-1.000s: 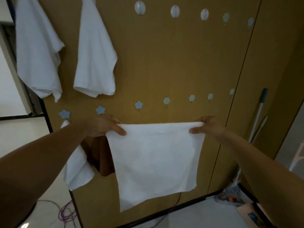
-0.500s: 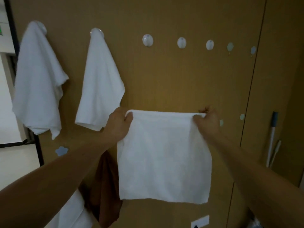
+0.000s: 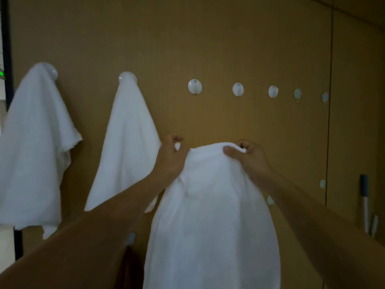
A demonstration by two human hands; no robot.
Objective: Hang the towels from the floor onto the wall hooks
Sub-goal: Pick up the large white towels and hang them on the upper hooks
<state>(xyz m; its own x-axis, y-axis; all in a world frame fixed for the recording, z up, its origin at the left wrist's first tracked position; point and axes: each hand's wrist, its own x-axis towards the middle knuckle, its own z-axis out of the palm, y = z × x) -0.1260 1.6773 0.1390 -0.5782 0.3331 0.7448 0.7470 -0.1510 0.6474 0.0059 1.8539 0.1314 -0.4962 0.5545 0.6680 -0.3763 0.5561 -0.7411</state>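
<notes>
I hold a white towel point(image 3: 210, 215) up in front of the brown wall. My left hand point(image 3: 169, 157) grips its top left corner, and my right hand point(image 3: 248, 157) pinches the top edge on the right. The top edge bunches into a hump between them. A bare round white hook point(image 3: 194, 86) sits on the wall above my hands. Two more bare round hooks point(image 3: 238, 89) point(image 3: 273, 91) follow to its right. Two white towels hang on hooks to the left, one at the far left point(image 3: 34, 147) and one beside it point(image 3: 127, 140).
Small pale flower-shaped hooks point(image 3: 297, 93) continue the upper row to the right; others point(image 3: 322, 183) dot the wall lower down. A blue-and-white handle point(image 3: 365, 203) leans at the right. A dark brown cloth point(image 3: 129, 268) hangs low behind my left forearm.
Both hands have raised the towel toward the upper row of hooks and come closer together, so the flat top edge now bunches into a hump. My view has tilted upward.
</notes>
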